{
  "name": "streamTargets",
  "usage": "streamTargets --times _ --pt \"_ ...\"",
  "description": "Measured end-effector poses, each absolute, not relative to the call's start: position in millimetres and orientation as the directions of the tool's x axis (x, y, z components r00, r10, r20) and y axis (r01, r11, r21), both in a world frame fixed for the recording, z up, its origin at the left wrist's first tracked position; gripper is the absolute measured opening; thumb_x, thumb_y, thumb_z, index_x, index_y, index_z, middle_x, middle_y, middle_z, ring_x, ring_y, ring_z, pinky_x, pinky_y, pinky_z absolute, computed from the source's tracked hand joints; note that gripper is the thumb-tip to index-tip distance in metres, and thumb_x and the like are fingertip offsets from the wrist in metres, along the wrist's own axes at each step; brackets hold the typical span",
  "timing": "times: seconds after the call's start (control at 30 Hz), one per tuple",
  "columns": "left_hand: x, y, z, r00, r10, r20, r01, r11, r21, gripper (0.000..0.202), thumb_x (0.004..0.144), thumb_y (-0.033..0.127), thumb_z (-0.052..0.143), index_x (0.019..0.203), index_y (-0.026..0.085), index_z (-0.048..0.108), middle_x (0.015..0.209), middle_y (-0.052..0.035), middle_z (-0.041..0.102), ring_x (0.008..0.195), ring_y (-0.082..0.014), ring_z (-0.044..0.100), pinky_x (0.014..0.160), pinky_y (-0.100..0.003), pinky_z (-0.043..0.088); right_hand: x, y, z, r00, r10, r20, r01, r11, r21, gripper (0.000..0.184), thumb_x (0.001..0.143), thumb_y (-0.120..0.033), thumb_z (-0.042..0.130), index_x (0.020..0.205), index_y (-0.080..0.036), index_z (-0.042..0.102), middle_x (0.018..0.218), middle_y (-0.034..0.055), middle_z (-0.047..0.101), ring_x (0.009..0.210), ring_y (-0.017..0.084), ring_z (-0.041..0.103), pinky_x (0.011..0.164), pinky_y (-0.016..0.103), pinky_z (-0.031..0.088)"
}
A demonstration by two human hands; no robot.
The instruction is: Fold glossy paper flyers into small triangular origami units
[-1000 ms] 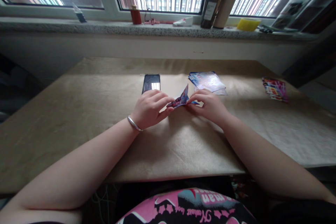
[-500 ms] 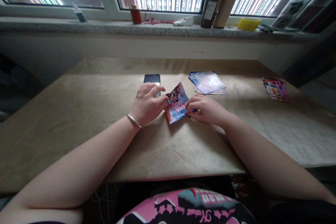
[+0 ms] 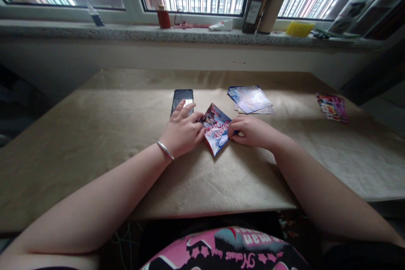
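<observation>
A colourful printed paper square (image 3: 217, 130) lies flat on the tan table cover (image 3: 95, 135), turned like a diamond. My left hand (image 3: 183, 130), with a silver bangle on the wrist, pinches its left corner with the fingers half spread. On the paper's right corner, my right hand (image 3: 249, 131) has its fingers curled and pressed down. Both hands touch the paper from opposite sides.
A dark phone (image 3: 182, 98) lies just beyond my left hand. A stack of printed sheets (image 3: 249, 99) sits behind my right hand, and another printed piece (image 3: 331, 107) at the far right. The window sill (image 3: 126, 33) holds a red cup, a jar and a yellow sponge.
The paper was held folded and raised between both hands. It has since come down, opened out and now lies flat, rotated into a diamond under my fingers.
</observation>
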State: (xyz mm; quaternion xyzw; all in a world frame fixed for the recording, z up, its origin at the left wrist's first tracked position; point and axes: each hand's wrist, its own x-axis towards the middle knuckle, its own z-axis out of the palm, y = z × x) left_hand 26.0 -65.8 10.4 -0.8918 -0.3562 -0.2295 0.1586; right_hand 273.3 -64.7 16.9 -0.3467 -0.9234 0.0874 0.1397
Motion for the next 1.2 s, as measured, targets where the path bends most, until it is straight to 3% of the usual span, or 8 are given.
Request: streamTargets --times 0.17,0.37,0.53,0.7,0.87,1.2 --pt "27 -65 13 0.712 0.537 0.453 0.640 -0.762 -0.101 0.021 0.087 0.030 0.053 0.080 0.022 0.071 0.109 -0.0009 0.067 0.119 -0.0270 0.047 0.111 -0.056 0.022 273 -64 16 -0.703 0.680 0.209 0.642 0.733 -0.227 0.009 0.074 -0.013 0.058 0.074 -0.020 0.064 0.075 0.0023 0.064 0.072 0.016 0.057 0.070 0.028 0.041" --pt "28 -66 12 0.832 0.451 0.322 0.490 -0.871 -0.046 0.023 0.090 0.027 0.047 0.101 0.025 0.067 0.105 0.0017 0.068 0.119 -0.0203 0.050 0.116 -0.049 0.014 273 -65 17 -0.687 0.699 0.198 0.661 0.715 -0.227 0.009 0.075 -0.012 0.054 0.077 -0.019 0.061 0.078 0.0039 0.063 0.076 0.017 0.055 0.070 0.028 0.040" --pt "29 -66 9 0.865 0.422 0.272 0.435 -0.900 0.013 0.028 0.091 0.025 0.044 0.112 0.023 0.062 0.117 -0.0009 0.064 0.116 -0.0181 0.054 0.116 -0.044 0.017 273 -65 17 -0.682 0.700 0.211 0.646 0.713 -0.273 0.011 0.075 -0.010 0.052 0.076 -0.019 0.058 0.079 0.0043 0.061 0.078 0.017 0.053 0.071 0.027 0.040" --pt "31 -65 6 0.890 0.395 0.227 0.395 -0.917 0.047 0.031 0.090 0.025 0.044 0.117 0.017 0.057 0.128 -0.0053 0.058 0.120 -0.0199 0.051 0.111 -0.042 0.029 273 -62 12 -0.657 0.693 0.295 0.612 0.720 -0.329 0.012 0.076 -0.009 0.051 0.079 -0.019 0.057 0.083 0.0050 0.062 0.081 0.017 0.054 0.076 0.029 0.043" --pt "31 -66 3 0.892 0.396 0.217 0.394 -0.918 0.054 0.033 0.090 0.026 0.046 0.121 0.019 0.054 0.129 -0.0052 0.056 0.120 -0.0215 0.049 0.103 -0.040 0.038 276 -57 9 -0.666 0.675 0.318 0.559 0.734 -0.386 0.014 0.073 -0.007 0.052 0.076 -0.020 0.057 0.084 0.0052 0.063 0.081 0.017 0.056 0.077 0.030 0.045" --pt "34 -71 3 0.885 0.419 0.205 0.425 -0.905 0.013 0.034 0.092 0.032 0.044 0.124 0.025 0.053 0.123 -0.0050 0.056 0.113 -0.0234 0.049 0.098 -0.042 0.039 286 -51 5 -0.612 0.742 0.273 0.697 0.669 -0.258 0.011 0.073 -0.012 0.058 0.077 -0.021 0.063 0.084 0.0043 0.063 0.084 0.019 0.057 0.077 0.032 0.047"
